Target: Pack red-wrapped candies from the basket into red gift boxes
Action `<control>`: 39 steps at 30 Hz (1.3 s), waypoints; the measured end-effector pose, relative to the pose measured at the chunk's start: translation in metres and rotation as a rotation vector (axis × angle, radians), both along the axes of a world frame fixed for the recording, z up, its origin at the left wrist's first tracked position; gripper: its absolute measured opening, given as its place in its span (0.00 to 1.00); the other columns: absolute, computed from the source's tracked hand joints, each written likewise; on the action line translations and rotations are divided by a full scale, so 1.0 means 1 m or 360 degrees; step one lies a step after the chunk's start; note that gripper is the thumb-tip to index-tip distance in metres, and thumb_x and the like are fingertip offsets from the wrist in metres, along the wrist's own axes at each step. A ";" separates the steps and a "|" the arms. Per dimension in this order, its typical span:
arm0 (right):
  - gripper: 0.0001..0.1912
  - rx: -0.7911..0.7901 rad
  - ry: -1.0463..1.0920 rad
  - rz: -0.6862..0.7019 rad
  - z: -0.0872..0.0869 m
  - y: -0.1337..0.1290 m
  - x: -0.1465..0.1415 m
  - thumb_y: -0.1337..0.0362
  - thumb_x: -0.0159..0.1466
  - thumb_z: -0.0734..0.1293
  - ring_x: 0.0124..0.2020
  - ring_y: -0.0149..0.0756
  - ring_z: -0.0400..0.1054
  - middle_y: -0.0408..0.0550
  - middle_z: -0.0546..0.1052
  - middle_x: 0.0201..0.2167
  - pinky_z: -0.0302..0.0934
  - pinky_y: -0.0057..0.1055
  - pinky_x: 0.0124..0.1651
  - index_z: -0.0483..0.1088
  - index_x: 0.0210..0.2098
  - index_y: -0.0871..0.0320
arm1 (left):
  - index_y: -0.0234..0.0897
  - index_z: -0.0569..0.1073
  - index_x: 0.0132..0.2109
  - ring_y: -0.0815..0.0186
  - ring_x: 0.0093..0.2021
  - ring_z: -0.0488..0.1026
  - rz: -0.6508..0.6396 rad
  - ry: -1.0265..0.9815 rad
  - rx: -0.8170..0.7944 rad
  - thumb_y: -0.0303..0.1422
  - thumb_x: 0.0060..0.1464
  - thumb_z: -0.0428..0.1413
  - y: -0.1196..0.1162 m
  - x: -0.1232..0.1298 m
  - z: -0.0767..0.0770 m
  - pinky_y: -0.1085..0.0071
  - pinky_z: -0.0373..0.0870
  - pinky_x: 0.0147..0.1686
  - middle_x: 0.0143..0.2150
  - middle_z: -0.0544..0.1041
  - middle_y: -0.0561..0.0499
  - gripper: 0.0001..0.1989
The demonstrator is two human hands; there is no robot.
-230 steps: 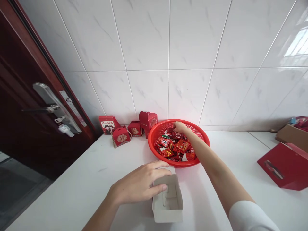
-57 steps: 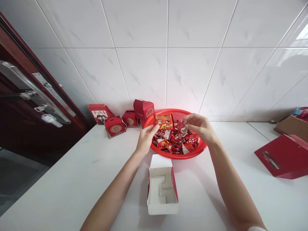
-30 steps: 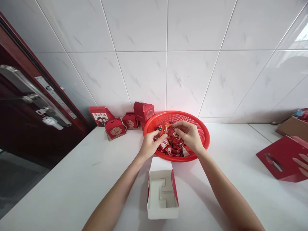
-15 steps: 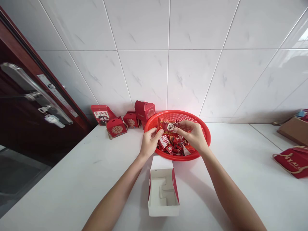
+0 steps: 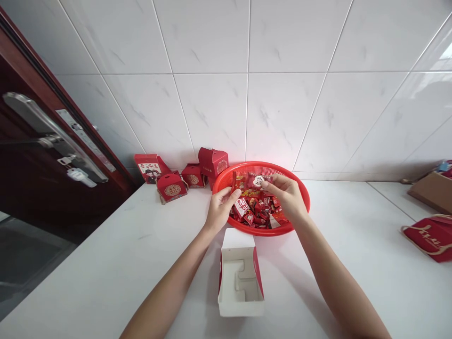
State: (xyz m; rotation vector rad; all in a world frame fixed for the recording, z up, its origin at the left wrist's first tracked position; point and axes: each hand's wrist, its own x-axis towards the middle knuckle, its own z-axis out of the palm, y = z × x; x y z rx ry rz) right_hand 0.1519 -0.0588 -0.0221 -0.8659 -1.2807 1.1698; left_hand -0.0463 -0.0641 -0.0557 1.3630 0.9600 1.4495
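A red plastic basket (image 5: 305,202) holds many small red wrapped candies (image 5: 259,214). Over its left side, my left hand (image 5: 221,207) is closed, with its thumb pressed on a shiny red-and-gold candy packet (image 5: 239,181). To the right, a darker red candy packet with a white round label (image 5: 259,181) is pinched by my right hand (image 5: 286,192). The two packets are close together above the pile, and the fingers hide parts of both. In front of the basket stands an open box (image 5: 241,308), white inside with red sides, and I see nothing in it.
Several small red gift boxes (image 5: 172,187) stand against the tiled wall at the back left. At the right are a red pouch with a cord (image 5: 429,238) and a brown cardboard box (image 5: 431,192). A dark red door with a metal handle (image 5: 52,139) borders the left side.
My right hand has moved slightly right and now pinches a darker packet, apart from the red-and-gold one at my left hand. The basket and open box have stayed in place.
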 end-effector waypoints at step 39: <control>0.21 0.0235 -0.0253 0.0040 -0.004 0.005 0.009 0.46 0.54 0.79 0.40 0.44 0.78 0.49 0.81 0.36 0.74 0.38 0.40 0.77 0.36 0.56 | 0.37 0.76 0.29 0.66 0.31 0.70 0.0045 -0.0091 0.0034 0.48 0.51 0.68 -0.001 0.003 -0.001 0.70 0.68 0.35 0.27 0.75 0.54 0.19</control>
